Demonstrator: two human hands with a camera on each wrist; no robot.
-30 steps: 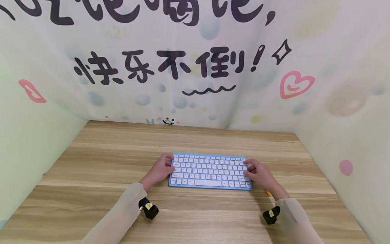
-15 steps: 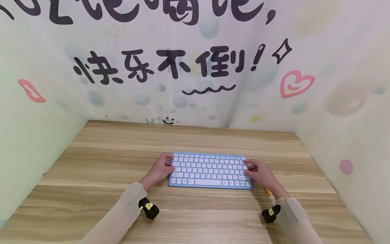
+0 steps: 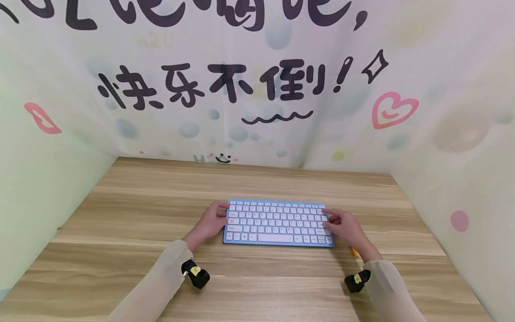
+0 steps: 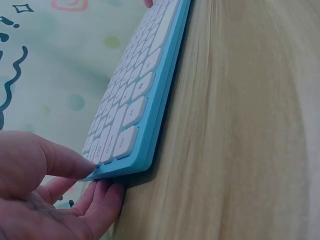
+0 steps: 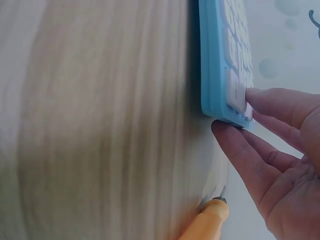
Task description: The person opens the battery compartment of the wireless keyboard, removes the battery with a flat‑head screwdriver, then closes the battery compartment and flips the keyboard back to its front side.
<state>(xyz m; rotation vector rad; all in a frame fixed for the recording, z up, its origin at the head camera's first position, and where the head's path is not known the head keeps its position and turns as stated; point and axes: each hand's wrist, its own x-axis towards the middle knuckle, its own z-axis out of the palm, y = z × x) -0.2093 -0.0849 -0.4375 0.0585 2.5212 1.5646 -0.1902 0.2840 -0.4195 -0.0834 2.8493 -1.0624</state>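
Note:
A light-blue keyboard (image 3: 277, 223) with white keys lies level across the middle of the wooden table. Its left end is pinched by my left hand (image 3: 212, 221); in the left wrist view the thumb (image 4: 70, 162) is on the top edge and the other fingers (image 4: 102, 202) are underneath. My right hand (image 3: 344, 226) holds the opposite end. In the right wrist view that thumb (image 5: 277, 102) presses on the end keys, with fingers (image 5: 240, 155) at the lower edge. Whether the keyboard's underside touches the table is hard to tell.
An orange-handled tool (image 5: 207, 220) with a thin metal tip lies on the table under the right wrist, mostly hidden in the head view. Behind the table (image 3: 257, 277) hangs a printed cloth (image 3: 201, 129), with pale walls at both sides.
Both hands keep the same hold on the keyboard. The keyboard's near edge appears slightly higher in the head view, and the whole view has shifted a little.

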